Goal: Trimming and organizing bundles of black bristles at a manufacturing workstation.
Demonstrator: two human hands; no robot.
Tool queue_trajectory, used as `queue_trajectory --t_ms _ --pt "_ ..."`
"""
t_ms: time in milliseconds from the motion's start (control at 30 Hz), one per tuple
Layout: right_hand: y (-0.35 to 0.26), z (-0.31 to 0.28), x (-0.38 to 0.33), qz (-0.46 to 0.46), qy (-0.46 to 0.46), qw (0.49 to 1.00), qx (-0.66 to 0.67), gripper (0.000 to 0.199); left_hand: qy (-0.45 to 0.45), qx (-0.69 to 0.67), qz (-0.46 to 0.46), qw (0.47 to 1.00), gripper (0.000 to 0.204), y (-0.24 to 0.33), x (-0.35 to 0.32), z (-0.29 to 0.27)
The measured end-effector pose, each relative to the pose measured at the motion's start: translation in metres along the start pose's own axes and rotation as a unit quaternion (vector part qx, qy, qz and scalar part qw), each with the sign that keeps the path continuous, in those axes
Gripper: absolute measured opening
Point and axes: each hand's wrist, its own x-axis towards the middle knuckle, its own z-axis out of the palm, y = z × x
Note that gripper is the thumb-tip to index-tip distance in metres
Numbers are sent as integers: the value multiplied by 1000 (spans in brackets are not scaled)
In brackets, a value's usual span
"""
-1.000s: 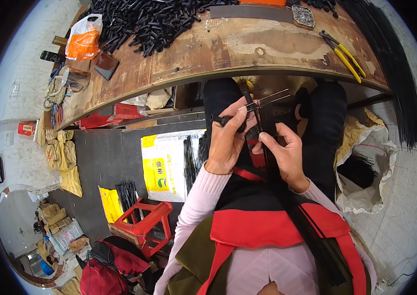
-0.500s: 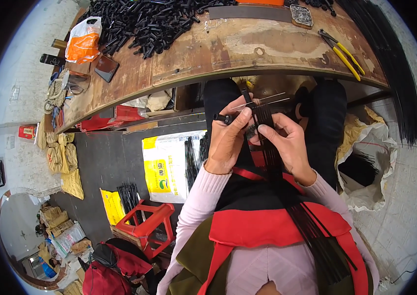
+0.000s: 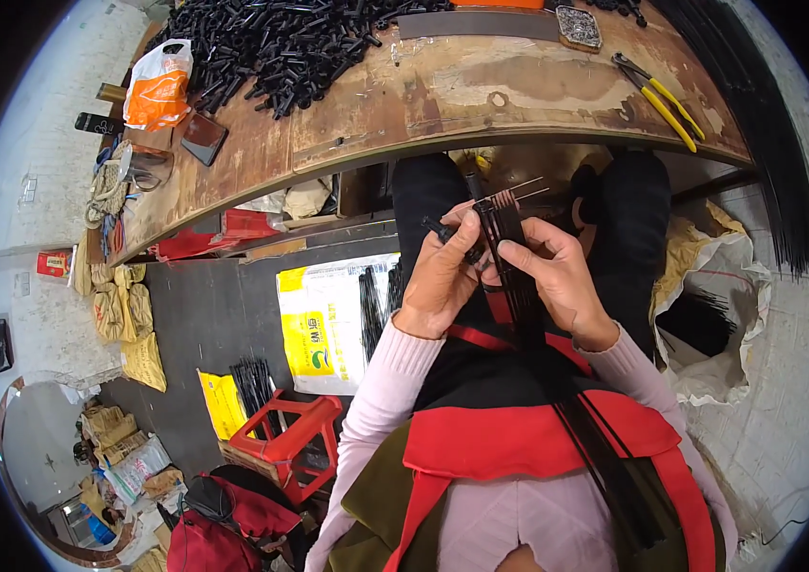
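My left hand point(image 3: 438, 281) is closed around small black plastic fittings point(image 3: 443, 229). Its thumb presses near the top end of a bundle of thin black rods point(image 3: 509, 243). My right hand point(image 3: 557, 276) pinches the same bundle from the right, thumb on top. From the bundle's upper end, thin bare metal wires point(image 3: 530, 188) stick out to the right. A short black tube point(image 3: 472, 186) stands up beside my left fingertips. The rods run down over my lap and across the red-and-black apron point(image 3: 490, 439). Exactly how the wires pass through the rod ends is too small to tell.
Ahead is a worn wooden bench point(image 3: 481, 91) with a heap of black plastic tubes point(image 3: 300, 48), yellow-handled pliers point(image 3: 662, 105) and a tin of small metal bits point(image 3: 579, 29). Long black rods point(image 3: 767, 124) lie at right, above an open sack point(image 3: 709, 334). A red stool point(image 3: 295, 434) stands left.
The wires reach less far left and no longer show across my left fingers. The black fitting in my left hand has turned. Both hands stay close together on the rods.
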Motion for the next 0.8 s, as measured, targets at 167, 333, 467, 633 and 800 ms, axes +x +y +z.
queue_trajectory --t_ms 167,333,467,633,800 --pt "1 -8 3 42 -25 997 68 22 -11 -38 -8 999 40 4 -4 18" --pt "-2 -8 7 73 -57 991 95 26 -15 -1 2 1000 39 1 -5 10" --pt "1 -7 5 23 -43 999 8 31 9 56 4 998 42 0 0 3" --pt "-2 -2 3 23 -67 997 9 37 8 137 167 976 48 59 25 38" --pt "-7 -1 -1 32 -89 996 -6 38 -183 295 -52 936 51 77 45 40"
